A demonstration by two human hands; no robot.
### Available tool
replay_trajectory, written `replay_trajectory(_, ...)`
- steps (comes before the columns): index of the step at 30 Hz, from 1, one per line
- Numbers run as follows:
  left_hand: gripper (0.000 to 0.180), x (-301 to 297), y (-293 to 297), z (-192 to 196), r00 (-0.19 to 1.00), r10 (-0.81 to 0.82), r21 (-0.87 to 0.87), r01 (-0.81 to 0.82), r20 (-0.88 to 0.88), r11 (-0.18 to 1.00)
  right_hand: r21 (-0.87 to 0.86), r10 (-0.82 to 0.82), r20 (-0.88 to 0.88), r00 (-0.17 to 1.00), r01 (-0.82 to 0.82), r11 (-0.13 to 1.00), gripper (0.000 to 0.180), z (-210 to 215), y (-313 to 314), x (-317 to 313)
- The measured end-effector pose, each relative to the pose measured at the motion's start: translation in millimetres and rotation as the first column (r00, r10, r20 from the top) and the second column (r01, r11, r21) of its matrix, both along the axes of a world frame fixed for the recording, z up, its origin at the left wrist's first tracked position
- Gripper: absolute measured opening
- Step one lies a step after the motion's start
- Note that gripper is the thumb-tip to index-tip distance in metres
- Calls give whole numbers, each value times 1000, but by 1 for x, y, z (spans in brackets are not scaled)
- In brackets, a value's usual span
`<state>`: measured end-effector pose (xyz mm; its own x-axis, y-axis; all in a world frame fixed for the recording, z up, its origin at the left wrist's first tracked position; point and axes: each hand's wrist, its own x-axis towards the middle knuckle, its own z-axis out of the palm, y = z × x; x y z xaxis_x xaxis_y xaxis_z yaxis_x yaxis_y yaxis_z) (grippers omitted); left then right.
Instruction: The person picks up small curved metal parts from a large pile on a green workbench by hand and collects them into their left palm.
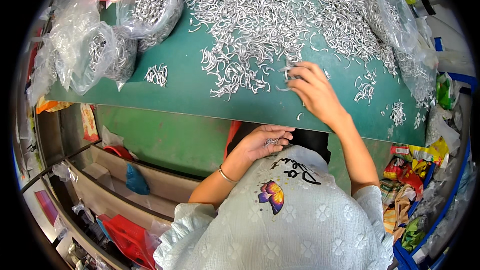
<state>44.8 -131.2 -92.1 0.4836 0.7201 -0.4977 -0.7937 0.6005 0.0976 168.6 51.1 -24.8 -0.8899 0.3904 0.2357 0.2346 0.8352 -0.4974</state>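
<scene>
A large heap of small curved silver metal pieces [260, 25] covers the far middle of the green table [190, 95]. At the near edge of this heap is my right hand [317, 95], fingers bent, with a few of the pieces at the fingertips. The fingertips are smeared by motion, so whether they grip a piece cannot be made out. Close to my body, just below the table edge, my left hand [265, 140] is turned palm up with curled fingers around several of the same curved pieces. One loose piece lies between my right hand and the table edge.
Clear plastic bags of pieces [150, 12] stand at the left, others [400, 35] at the right. Small separate piles [156, 75] lie on the table. Left below are a shelf [135, 170] and red basket [127, 240]; coloured packets [410, 170] fill the lower right.
</scene>
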Motion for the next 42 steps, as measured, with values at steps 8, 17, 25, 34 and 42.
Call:
replay_trajectory(8,31,4,5,8,998,-9,-6,8,-57,1000,60,-412,132,902,407,911,22,24,12,38)
replay_trajectory(17,37,4,2,5,999,37,-78,-35,33,996,27,-238,143,961,236,971,27,11,-21,38)
replay_trajectory(25,36,8,7,7,999,13,-83,-9,38,996,17,-241,57,969,241,970,23,18,-60,38)
replay_trajectory(34,42,7,11,18,1000,-23,-72,22,-14,997,78,-449,-19,893,449,890,16,15,-36,74)
replay_trajectory(42,47,11,14,17,978,33,-90,-14,208,996,156,-401,28,915,393,906,17,5,-48,51)
